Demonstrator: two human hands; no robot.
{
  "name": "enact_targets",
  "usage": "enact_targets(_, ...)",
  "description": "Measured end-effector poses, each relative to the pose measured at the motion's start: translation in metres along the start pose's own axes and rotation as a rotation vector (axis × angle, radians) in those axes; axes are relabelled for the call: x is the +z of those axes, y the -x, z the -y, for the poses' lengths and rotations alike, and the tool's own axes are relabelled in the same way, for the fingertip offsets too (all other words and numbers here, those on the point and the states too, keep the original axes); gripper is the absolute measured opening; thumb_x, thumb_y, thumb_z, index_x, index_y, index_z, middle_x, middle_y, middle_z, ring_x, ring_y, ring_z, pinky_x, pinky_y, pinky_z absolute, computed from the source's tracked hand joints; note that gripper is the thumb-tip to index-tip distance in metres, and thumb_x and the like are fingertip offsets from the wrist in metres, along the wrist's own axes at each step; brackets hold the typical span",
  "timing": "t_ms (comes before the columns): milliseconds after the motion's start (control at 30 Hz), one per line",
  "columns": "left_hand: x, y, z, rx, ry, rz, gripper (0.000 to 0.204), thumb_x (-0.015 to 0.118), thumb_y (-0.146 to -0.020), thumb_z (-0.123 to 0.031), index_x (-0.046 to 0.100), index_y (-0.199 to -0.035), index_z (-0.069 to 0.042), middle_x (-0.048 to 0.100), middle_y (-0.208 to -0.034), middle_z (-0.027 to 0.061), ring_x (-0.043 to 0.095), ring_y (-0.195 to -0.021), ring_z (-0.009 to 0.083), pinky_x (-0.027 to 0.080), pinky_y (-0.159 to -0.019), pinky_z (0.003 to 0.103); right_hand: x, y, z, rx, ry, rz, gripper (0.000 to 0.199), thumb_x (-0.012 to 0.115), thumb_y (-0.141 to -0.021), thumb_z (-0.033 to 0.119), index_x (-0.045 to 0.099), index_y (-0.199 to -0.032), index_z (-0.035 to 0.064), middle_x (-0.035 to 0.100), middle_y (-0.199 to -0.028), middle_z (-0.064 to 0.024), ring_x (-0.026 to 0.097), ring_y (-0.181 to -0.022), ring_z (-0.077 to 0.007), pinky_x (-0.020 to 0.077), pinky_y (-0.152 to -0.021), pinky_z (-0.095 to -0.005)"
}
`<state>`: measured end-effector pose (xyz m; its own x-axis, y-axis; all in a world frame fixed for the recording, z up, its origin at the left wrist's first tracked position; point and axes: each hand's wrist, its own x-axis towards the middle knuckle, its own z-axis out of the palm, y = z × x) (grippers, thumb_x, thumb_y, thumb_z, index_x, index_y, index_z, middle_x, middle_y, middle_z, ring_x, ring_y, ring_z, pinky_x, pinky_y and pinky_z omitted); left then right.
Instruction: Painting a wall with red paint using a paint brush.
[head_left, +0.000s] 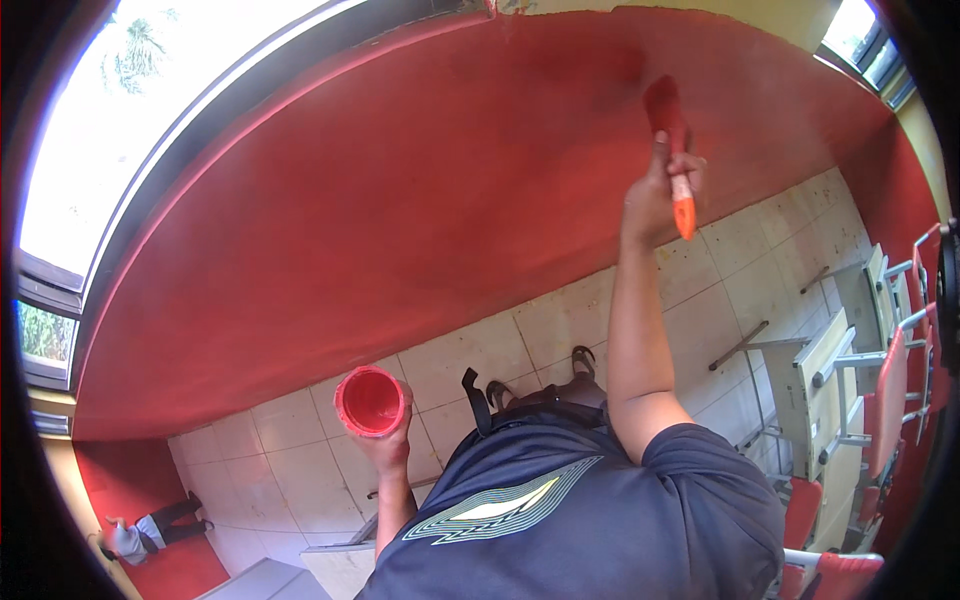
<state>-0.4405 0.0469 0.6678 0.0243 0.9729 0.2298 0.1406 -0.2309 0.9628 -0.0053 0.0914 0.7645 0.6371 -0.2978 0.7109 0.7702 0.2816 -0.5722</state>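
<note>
I observe a paintbrush (668,112) in front of the red wall (400,220), on the right: broad, red-coated bristles pointing up, the handle pale in its middle and bright orange at its lower end. I cannot tell whether the bristles touch the wall. The right hand (650,198) is closed around the brush, thumb extended along it toward the bristles. Lower left, I note a round container (370,402), its rim and inner wall coated red, above the tiled floor (290,430). The left hand (394,448) is curled around its side, partly hidden.
</note>
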Motion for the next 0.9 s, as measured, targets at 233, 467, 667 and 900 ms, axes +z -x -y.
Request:
enact_targets(233, 0.004, -0.002, -0.003, 0.052, -0.047, -0.009, 0.076, 0.089, -0.065, -0.009, 0.046, -0.128, -0.006, 0.054, -0.121, 0.0083, 0.056, -0.111, 0.0213, 0.047, -0.094, 0.036, 0.054, 0.086, 0.104, -0.155, -0.425, 0.720, 0.028, 0.073, -0.076, -0.003, 0.051, -0.064, 0.0087, 0.069, -0.074, -0.0103, 0.061, -0.054, -0.0237, 0.0478, -0.048, -0.0307)
enact_targets(467, 0.012, -0.008, -0.007, 0.102, -0.062, 0.014, 0.075, 0.089, -0.064, -0.009, 0.048, -0.126, -0.006, 0.055, -0.119, 0.0077, 0.057, -0.109, 0.0212, 0.047, -0.093, 0.035, 0.005, 0.025, 0.037, 0.454, -0.028, 0.407, 0.039, 0.080, -0.083, 0.019, 0.045, -0.071, 0.0095, 0.042, -0.070, 0.0040, 0.039, -0.067, -0.0105, 0.0382, -0.062, -0.0272)
enact_targets(667, 0.020, -0.006, -0.011, 0.075, -0.011, 0.024, 0.075, 0.089, -0.063, -0.009, 0.048, -0.126, -0.006, 0.055, -0.119, 0.0075, 0.057, -0.109, 0.0207, 0.048, -0.092, 0.035, -0.011, -0.001, -0.025, 0.212, -0.034, -0.028, 0.039, 0.078, -0.086, 0.019, 0.044, -0.069, 0.0096, 0.042, -0.070, 0.0039, 0.038, -0.067, -0.0102, 0.0384, -0.063, -0.0272)
enact_targets(900, 0.027, -0.003, -0.015, 0.053, -0.002, 0.042, 0.074, 0.090, -0.063, -0.009, 0.049, -0.125, -0.006, 0.055, -0.119, 0.0076, 0.057, -0.109, 0.0206, 0.048, -0.092, 0.035, 0.059, 0.081, 0.107, -0.096, -0.367, 0.741, 0.015, 0.065, -0.070, -0.003, 0.058, -0.070, 0.0109, 0.061, -0.066, -0.0108, 0.064, -0.061, -0.0253, 0.0508, -0.053, -0.0354)
